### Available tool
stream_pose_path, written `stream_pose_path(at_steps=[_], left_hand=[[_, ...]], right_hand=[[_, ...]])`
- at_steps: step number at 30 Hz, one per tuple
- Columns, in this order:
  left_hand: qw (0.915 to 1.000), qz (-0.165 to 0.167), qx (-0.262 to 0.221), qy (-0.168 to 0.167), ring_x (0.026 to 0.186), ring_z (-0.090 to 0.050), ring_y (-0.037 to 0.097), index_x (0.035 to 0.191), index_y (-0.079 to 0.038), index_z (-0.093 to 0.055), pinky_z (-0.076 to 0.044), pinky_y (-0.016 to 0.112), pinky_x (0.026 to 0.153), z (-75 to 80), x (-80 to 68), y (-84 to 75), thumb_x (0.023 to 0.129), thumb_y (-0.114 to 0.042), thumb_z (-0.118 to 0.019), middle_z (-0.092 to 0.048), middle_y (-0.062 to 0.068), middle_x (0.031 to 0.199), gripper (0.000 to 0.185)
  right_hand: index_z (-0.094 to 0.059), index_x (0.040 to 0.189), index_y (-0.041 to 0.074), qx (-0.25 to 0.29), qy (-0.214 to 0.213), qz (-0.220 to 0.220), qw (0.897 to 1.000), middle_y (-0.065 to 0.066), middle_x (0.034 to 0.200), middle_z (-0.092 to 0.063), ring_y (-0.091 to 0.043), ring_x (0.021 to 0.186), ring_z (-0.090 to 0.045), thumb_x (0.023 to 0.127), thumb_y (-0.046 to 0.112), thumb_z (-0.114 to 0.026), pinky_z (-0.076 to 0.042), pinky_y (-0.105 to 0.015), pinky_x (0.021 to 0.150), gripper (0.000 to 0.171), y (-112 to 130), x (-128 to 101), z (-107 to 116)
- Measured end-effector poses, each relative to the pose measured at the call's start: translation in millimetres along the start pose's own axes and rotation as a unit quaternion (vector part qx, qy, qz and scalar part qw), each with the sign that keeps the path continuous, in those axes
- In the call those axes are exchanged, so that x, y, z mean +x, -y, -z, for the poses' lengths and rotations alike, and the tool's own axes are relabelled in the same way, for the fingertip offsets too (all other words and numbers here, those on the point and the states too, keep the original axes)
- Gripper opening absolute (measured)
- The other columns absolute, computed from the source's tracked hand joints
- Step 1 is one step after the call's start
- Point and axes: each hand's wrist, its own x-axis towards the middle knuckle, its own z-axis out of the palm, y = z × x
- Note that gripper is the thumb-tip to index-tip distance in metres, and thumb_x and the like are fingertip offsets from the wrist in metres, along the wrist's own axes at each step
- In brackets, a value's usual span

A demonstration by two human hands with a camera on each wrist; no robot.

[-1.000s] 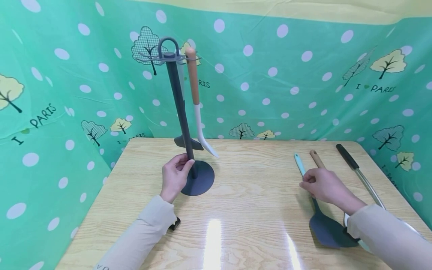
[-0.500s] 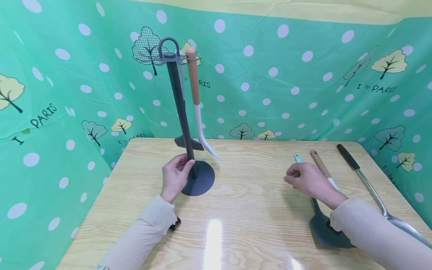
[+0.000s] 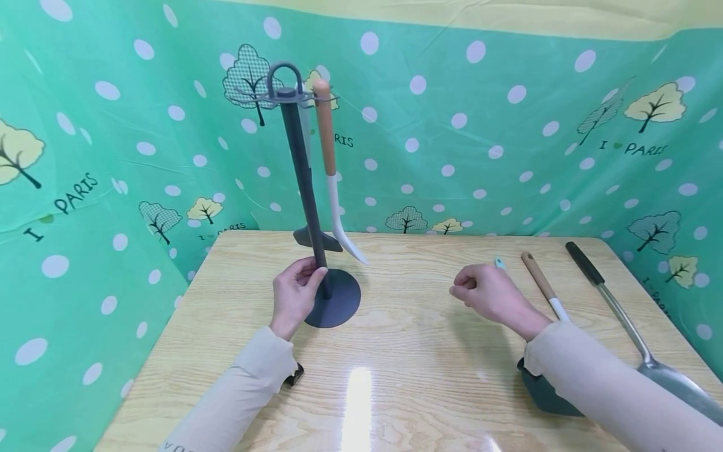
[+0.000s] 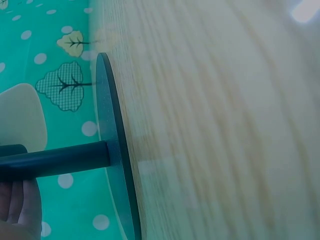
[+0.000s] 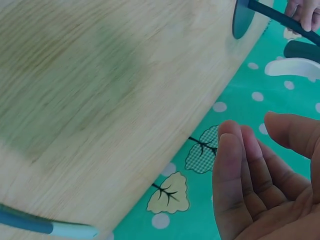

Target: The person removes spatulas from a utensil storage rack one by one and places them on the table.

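Note:
A dark grey utensil stand (image 3: 303,176) rises from a round base (image 3: 341,301) at the table's back left. My left hand (image 3: 312,272) grips its pole low down; the left wrist view shows the pole (image 4: 60,160) and base (image 4: 112,150). An orange-handled white utensil (image 3: 329,157) and a dark spatula (image 3: 316,239) hang from the stand. My right hand (image 3: 460,290) hovers mid-table, fingers loosely curled and empty, which the right wrist view confirms (image 5: 260,175). A teal-handled dark spatula (image 3: 545,393) lies under my right forearm.
A wooden-handled utensil (image 3: 539,285) and a metal spatula with a black handle (image 3: 612,307) lie at the table's right. A green spotted cloth (image 3: 508,125) walls in the wooden table (image 3: 407,351) on three sides. A small black object (image 3: 295,375) sits under my left sleeve.
My right hand has left the teal handle and moved left toward the middle of the table, holding nothing. My left hand stays on the stand's pole.

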Motion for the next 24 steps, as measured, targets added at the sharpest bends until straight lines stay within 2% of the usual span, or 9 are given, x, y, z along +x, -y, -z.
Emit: stream_pose_path(at_steps=[13,24], left_hand=[[1.0000,0.002,-0.007,-0.001,0.079,-0.068,0.023,0.101,-0.001,-0.070,-0.055,0.020,0.073,-0.7,0.2,-1.2,0.086,-0.014,-0.073,-0.070,0.013,0.090,0.020],[1.0000,0.004,-0.008,0.001,0.080,-0.068,0.023,0.101,-0.001,-0.071,-0.055,0.020,0.074,-0.5,0.3,-0.7,0.086,-0.016,-0.073,-0.070,0.012,0.091,0.021]], right_hand=[[-0.068,0.093,0.009,0.006,-0.008,0.001,1.000,-0.001,0.081,-0.065,-0.015,0.067,-0.059,0.092,0.020,-0.064,-0.048,-0.031,0.059,0.012,18,15,-13],[-0.069,0.094,0.010,0.043,-0.017,0.036,0.998,0.001,0.079,-0.065,-0.017,0.067,-0.061,0.092,0.020,-0.064,-0.050,-0.032,0.058,0.012,37,26,-22]])
